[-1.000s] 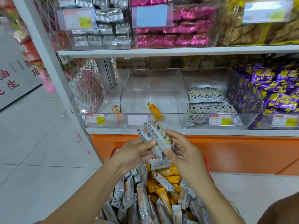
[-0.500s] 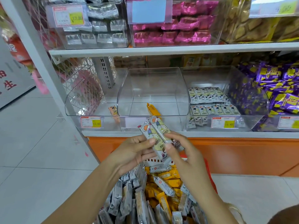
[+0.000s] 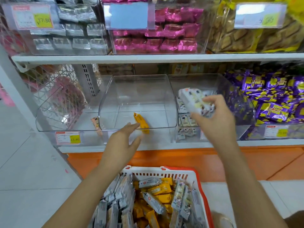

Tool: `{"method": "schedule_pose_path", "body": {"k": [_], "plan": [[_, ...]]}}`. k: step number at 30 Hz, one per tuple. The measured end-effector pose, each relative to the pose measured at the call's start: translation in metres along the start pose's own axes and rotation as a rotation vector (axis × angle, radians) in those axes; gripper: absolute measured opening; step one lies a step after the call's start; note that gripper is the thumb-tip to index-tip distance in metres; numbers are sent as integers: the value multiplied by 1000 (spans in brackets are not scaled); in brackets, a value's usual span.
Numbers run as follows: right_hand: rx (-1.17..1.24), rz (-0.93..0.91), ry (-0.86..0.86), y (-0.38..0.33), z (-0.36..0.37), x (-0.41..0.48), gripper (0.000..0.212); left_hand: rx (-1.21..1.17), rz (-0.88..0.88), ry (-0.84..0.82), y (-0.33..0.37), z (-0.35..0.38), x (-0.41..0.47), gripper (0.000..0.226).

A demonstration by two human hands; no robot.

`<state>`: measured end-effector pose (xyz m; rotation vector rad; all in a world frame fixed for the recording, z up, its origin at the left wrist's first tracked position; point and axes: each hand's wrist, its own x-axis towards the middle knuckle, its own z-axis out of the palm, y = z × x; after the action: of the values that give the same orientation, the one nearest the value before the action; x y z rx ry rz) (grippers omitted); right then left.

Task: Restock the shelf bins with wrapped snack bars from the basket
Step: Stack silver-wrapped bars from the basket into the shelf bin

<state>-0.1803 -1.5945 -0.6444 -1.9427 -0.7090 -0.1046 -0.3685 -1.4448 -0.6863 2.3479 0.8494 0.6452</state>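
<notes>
The right hand (image 3: 215, 122) clasps a small bundle of white wrapped bars (image 3: 192, 100), blurred, printed with cartoon figures and pale yellow. Below the grasp sits a clear bin (image 3: 197, 83) of matching bars. The left hand (image 3: 122, 142) is slack and holds nothing, its fingertips near an orange bar (image 3: 141, 122).

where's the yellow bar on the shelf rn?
Head view, centre: yellow bar lies in the middle clear bin near its front, just past the left hand.

The raised bars (image 3: 195, 102) are motion-blurred; the basket (image 3: 148, 171) is cropped below.
</notes>
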Motion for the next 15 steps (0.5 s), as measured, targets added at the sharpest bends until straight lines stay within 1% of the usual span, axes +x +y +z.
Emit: {"method": "schedule_pose_path", "body": {"k": [3,8,12,13,15], "plan": [[-128,78,21,19,-9,56,43,62,35,-43,-6,10,6,43],[-400,160,-16,61,-1,139,51,95,91,-33,-11,19,14,40],[-604,248,-141,85,26,166,71,108,112,-44,-17,16,18,39],[-625,253,-155,90,32,169,71,99,115,-50,-18,15,19,39],[-635,261,-161,98,41,172,64,85,125,-46,-19,14,21,37]]}}
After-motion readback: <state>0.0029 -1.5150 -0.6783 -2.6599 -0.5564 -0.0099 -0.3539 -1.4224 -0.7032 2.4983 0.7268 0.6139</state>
